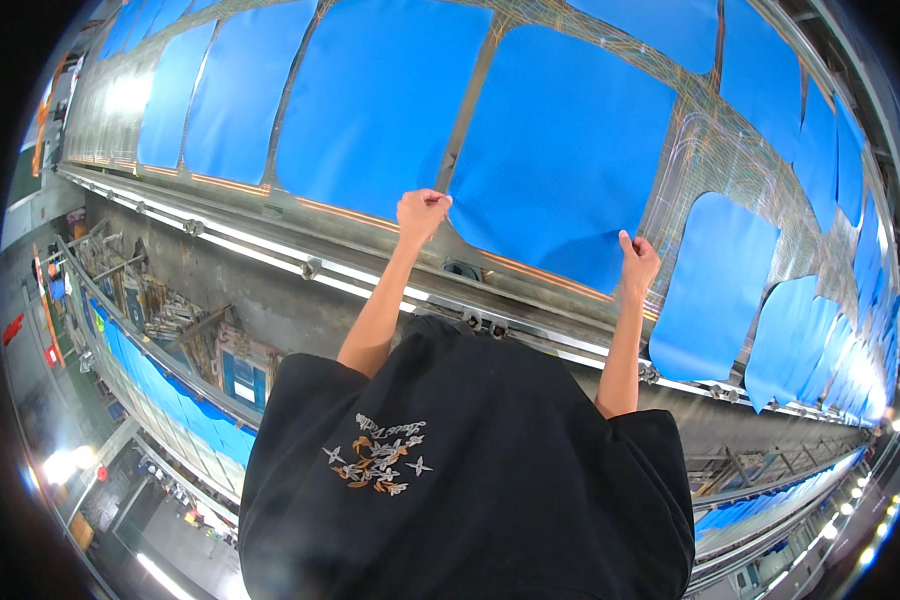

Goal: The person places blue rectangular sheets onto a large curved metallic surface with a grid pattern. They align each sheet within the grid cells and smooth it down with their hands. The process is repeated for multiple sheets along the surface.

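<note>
A large blue cut fabric piece with rounded corners (562,142) lies before me on a long table (664,176). My left hand (422,214) pinches its near left corner between thumb and fingers. At its near right corner, my right hand (638,259) pinches the edge, and the fabric is slightly raised and creased there. To the left, beside a narrow gap, lies another blue fabric piece (375,105). A smaller blue piece (716,285) rests to the right of my right hand, hanging partly over the table's near edge.
A metal rail (255,251) with clamps or stops runs along the near edge. More blue pieces (784,337) overlap at the right. Behind me stands another long table with blue pieces (165,382), with frames (247,375) stored beneath it.
</note>
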The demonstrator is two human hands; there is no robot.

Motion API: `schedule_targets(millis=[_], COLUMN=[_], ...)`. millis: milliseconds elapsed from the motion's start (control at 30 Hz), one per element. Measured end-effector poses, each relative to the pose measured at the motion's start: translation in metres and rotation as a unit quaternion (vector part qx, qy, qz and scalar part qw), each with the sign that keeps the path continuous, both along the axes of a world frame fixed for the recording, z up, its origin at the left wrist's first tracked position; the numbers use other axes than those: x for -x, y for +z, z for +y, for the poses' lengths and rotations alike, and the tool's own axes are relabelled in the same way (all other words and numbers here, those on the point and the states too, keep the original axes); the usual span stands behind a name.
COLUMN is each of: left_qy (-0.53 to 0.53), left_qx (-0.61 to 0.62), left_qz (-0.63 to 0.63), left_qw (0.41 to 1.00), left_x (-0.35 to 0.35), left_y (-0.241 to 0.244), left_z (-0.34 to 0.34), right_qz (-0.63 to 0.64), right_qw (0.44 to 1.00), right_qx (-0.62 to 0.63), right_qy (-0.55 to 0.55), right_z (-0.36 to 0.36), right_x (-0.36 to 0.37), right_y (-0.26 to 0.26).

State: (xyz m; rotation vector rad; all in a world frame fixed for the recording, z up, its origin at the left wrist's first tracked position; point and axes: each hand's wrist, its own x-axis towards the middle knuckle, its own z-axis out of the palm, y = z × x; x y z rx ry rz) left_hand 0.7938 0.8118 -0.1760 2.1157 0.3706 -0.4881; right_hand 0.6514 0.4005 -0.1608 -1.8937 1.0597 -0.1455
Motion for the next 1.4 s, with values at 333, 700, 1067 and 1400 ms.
schedule_targets(millis=[333, 700, 1067, 1400], left_qy=[-0.014, -0.095, -0.471, -0.349], left_qx=[-0.008, -0.180, -0.100, -0.195], left_qz=[0.018, -0.076, -0.378, -0.392], left_qw=[1.000, 0.976, 0.791, 0.828], left_x=[-0.007, 0.009, -0.051, -0.131], left_y=[0.012, 0.040, 0.000, -0.012], left_z=[-0.002, -0.035, -0.105, -0.149], right_qz=[0.012, 0.029, 0.033, 0.093], right_qw=[1.000, 0.998, 0.998, 0.981], right_qx=[0.026, 0.052, 0.048, 0.116], right_qy=[-0.003, -0.009, 0.016, 0.126], right_z=[-0.001, 0.002, 0.006, -0.029], right_x=[0.002, -0.006, -0.009, -0.060], right_y=[-0.008, -0.001, 0.006, 0.013])
